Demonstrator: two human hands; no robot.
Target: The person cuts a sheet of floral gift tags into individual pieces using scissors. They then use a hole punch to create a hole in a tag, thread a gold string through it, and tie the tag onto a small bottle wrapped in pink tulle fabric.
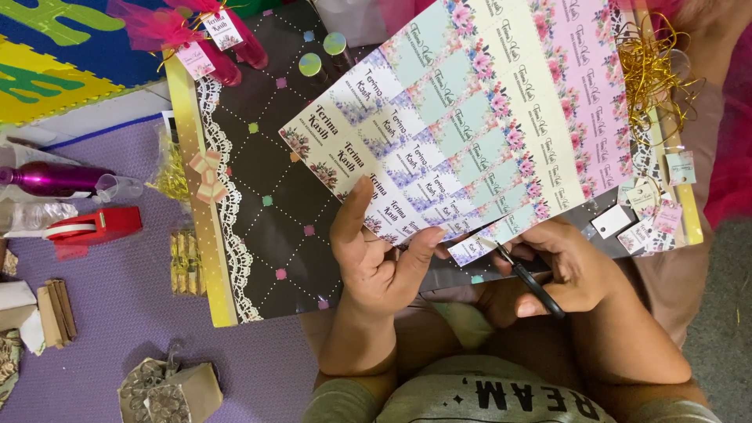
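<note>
- Left hand (374,262), half curled, pinches the lower edge of a printed label sheet (478,117) between thumb and forefinger.
- Right hand (560,270), at its 3 o'clock, is closed around black-handled scissors (526,278); the blades meet the sheet's bottom edge.
- The sheet fans toward 12 o'clock over a dark dotted board (258,204).
- Gold ribbon tangle (654,74) sits at 2 o'clock.
- Cut tags (646,211) lie below it.
- Red tape dispenser (94,225) lies at 9 o'clock.

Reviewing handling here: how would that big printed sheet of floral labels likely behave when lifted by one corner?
The label sheet looks thin and wide, so it would probably flop. The left hand pinches only its lower edge while most rests on the dark patterned board, suggesting it is light. The right hand works scissors at its edge, so it likely tears easily.
</note>
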